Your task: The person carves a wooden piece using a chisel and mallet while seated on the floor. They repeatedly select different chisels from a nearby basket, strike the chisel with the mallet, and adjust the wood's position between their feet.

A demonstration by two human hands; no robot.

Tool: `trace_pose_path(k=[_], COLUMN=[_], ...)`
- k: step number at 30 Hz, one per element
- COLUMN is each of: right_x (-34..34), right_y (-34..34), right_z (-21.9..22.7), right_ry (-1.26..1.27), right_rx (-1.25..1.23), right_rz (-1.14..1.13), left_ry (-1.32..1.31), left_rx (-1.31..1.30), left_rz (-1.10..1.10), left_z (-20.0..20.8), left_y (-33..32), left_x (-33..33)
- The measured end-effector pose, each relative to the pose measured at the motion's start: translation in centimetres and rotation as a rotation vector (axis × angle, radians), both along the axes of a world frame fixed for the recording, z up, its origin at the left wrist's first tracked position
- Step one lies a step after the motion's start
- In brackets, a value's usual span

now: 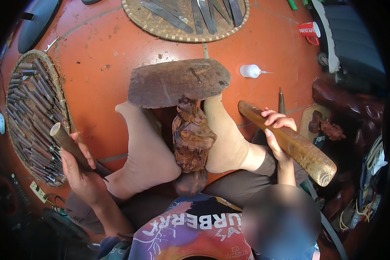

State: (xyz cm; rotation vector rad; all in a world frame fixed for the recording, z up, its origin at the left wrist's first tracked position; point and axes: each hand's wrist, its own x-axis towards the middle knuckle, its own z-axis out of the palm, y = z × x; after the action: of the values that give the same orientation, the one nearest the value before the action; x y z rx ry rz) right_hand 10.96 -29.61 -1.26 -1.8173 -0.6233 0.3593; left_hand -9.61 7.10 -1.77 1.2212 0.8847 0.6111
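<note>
My left hand [84, 180] is closed round the wooden handle of a chisel [67, 142], held with its butt up at the left; a bit of thin blade shows below the hand. In my right hand [281, 128] is a long, worn wooden mallet [310, 158], gripped near its narrower end. Between my two socked feet [143, 151] stands a dark reddish-brown wood carving [193, 143] with a rounded lower end. Its top meets a thick dark wooden board [173, 84] lying beyond my feet. Neither tool touches the carving.
A woven tray [58, 93] crowded with wooden-handled chisels lies at the left. Another round tray [160, 32] at the far side bears flat metal blades. On the tiled floor are a white squeeze bottle [250, 71], a pointed tool [281, 104] and a red mug [308, 30].
</note>
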Motion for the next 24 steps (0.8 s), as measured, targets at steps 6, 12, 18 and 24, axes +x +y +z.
trace_pose_path(k=[6,12,18,24], right_x=[-0.7,-1.2,-1.1,-1.0], right_y=[-0.2,-0.1,-0.4,0.1], right_z=[0.0,0.0,-0.2,0.0], right_ry=[-0.005,0.022,0.018,0.025], right_rx=[0.019,0.028,-0.001,-0.053], right_rz=[-0.012,-0.075,-0.06,-0.061], left_ry=[0.1,0.141,0.03,-0.046], left_rx=[0.067,0.088,0.013,-0.047], left_rz=[-0.114,-0.233,0.016,0.099], left_z=[2.0,1.2,0.6,0.2], left_y=[-2.2,-2.2,-0.7,0.7], left_x=[1.9,0.9,0.1,-0.4])
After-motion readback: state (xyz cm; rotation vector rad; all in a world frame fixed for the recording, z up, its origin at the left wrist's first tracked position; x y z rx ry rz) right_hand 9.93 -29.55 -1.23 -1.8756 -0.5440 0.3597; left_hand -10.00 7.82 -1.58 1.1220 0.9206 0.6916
